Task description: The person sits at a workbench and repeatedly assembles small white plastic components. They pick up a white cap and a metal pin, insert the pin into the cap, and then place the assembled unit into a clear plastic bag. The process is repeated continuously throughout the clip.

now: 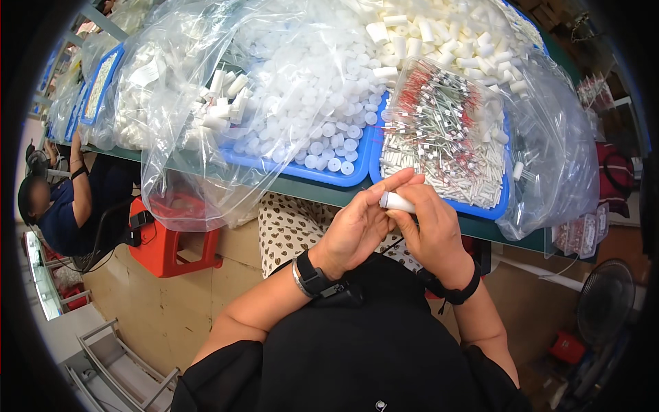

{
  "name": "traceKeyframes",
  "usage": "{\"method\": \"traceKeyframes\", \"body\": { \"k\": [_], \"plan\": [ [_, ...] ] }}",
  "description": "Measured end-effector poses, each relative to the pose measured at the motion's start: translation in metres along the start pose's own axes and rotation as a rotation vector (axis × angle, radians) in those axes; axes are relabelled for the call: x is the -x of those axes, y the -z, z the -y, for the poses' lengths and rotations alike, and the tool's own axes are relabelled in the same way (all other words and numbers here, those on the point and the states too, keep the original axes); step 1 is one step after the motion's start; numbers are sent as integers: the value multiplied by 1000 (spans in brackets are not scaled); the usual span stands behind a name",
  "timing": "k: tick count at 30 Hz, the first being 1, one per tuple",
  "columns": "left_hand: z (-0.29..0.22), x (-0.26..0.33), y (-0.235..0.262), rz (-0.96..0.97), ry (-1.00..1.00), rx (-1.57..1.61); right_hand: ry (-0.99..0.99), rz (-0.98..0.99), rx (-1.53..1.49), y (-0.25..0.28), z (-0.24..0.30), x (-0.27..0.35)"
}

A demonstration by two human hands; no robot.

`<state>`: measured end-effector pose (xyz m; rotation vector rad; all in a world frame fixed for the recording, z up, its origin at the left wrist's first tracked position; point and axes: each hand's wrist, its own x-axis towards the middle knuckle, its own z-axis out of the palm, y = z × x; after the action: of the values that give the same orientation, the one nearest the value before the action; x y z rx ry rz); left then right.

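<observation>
A short white plastic cylinder (399, 203) with a greyish end lies between my hands, just beyond the table's near edge. My right hand (439, 230) is closed around it, thumb below and fingers above. My left hand (357, 230) stays open, palm turned up and fingers stretched out beside the cylinder's left end. Right in front of my hands is a blue tray (375, 159) of small white tubes (473, 189). On those tubes rests a clear box of thin parts (439, 96) with red and white ends.
Left of that tray, another blue tray (329, 178) holds round translucent caps (334, 165) under clear plastic bags (185, 185). White cylinders (453, 34) are heaped farther back. A red stool (161, 247) and a seated person (65, 199) are at left; a fan (604, 302) stands at right.
</observation>
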<state>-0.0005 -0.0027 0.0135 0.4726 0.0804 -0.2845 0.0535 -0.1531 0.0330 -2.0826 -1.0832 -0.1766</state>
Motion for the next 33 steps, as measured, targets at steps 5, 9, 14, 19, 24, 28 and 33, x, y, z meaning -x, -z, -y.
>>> {"method": "traceKeyframes", "body": {
  "k": [5, 9, 14, 19, 24, 28, 33],
  "plan": [
    [6, 1, -3, 55, 12, 134, 53, 10, 24, -4, 0, 2],
    [8, 0, 1, 69, -74, 94, -23, 19, 61, -10, 9, -3],
    [0, -4, 3, -57, -12, 27, -121, -86, -47, -20, 10, -8],
    [9, -1, 0, -29, -42, 82, -13, -36, 37, -19, 3, 4],
    [13, -4, -4, 13, -92, 155, -20, -76, 109, -23, 17, -1],
    [12, -7, -2, -11, -66, 133, -62, -51, 55, -24, 7, 0],
    [7, -6, 1, -17, -50, 44, -118, -79, -66, -23, 3, -3]
  ]
}}
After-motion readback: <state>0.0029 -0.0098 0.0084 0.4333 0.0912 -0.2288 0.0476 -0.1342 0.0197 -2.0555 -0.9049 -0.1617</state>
